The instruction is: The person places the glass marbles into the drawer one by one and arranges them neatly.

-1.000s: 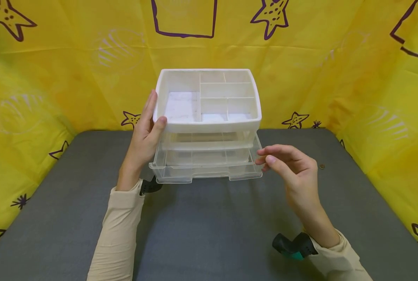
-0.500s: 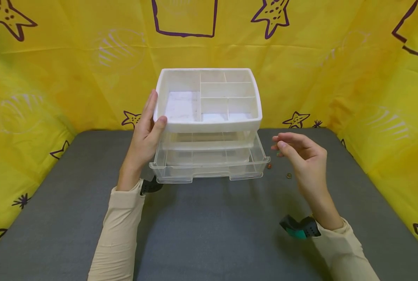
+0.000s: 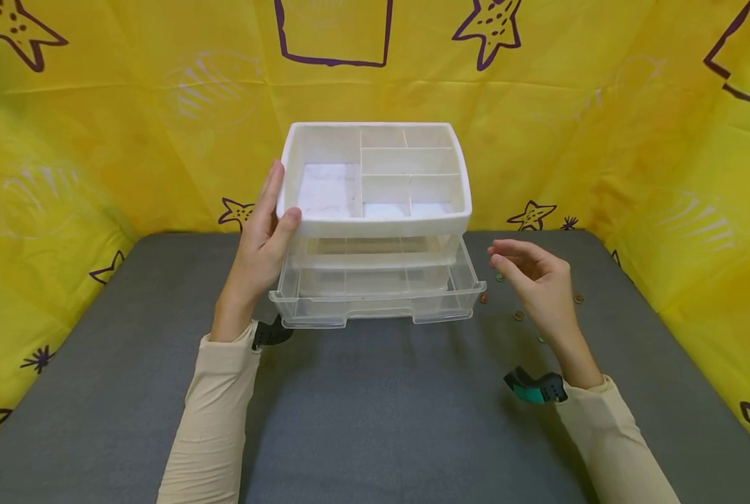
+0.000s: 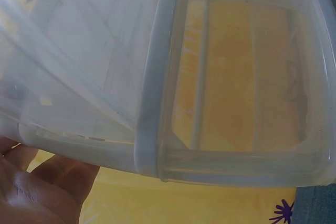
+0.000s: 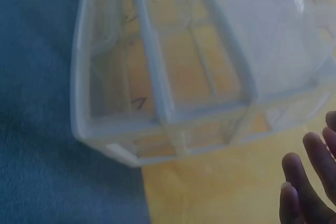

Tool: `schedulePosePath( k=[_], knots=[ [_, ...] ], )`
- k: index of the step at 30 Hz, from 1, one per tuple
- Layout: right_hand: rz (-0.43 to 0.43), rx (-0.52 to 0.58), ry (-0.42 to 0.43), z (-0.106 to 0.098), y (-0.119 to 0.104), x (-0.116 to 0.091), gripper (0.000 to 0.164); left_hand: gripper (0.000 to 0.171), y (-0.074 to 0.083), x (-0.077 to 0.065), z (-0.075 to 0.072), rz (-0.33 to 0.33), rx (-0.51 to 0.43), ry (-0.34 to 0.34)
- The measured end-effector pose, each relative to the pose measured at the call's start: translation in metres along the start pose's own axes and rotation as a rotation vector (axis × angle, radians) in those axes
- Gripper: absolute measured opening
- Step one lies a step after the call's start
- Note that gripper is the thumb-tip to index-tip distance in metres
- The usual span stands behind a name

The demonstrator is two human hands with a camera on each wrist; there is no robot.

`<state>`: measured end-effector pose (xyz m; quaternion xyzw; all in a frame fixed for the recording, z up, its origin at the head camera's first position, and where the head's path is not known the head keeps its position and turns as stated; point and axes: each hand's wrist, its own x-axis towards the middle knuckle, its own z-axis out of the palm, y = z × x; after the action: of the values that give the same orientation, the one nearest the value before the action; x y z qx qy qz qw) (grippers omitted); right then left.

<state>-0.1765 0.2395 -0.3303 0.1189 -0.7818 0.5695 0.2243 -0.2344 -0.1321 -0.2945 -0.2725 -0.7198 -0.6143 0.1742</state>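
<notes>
A white plastic drawer organizer [image 3: 381,227] with a divided top tray stands centrally in the head view. Beneath the tray are translucent drawers, and a clear drawer [image 3: 375,308] sticks out at the bottom. My left hand [image 3: 258,248] grips the organizer's left side, thumb on the front rim and fingers along the wall. To the right of the organizer, my right hand [image 3: 535,283] hovers apart from it with loosely bent fingers; I see nothing in them. The right wrist view shows its spread fingers [image 5: 310,177] beside the organizer's translucent body [image 5: 194,72].
Several small round pieces, among them a reddish one [image 3: 483,299] and a brownish one [image 3: 518,316], lie on the grey tabletop [image 3: 375,420] around the right hand. Yellow cloth [image 3: 539,140] with starfish drawings encloses the back and sides.
My right hand has moved off the drawer's right corner and away to the right. More small round pieces now show on the table. The left hand and organizer stay put.
</notes>
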Motion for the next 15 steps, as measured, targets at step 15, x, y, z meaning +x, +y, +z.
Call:
schedulePosePath(
  k=[15],
  knots=[
    [0.130, -0.238, -0.136, -0.005, 0.031, 0.004, 0.030, 0.064, -0.001, 0.000, -0.002, -0.020, 0.009, -0.009]
  ],
)
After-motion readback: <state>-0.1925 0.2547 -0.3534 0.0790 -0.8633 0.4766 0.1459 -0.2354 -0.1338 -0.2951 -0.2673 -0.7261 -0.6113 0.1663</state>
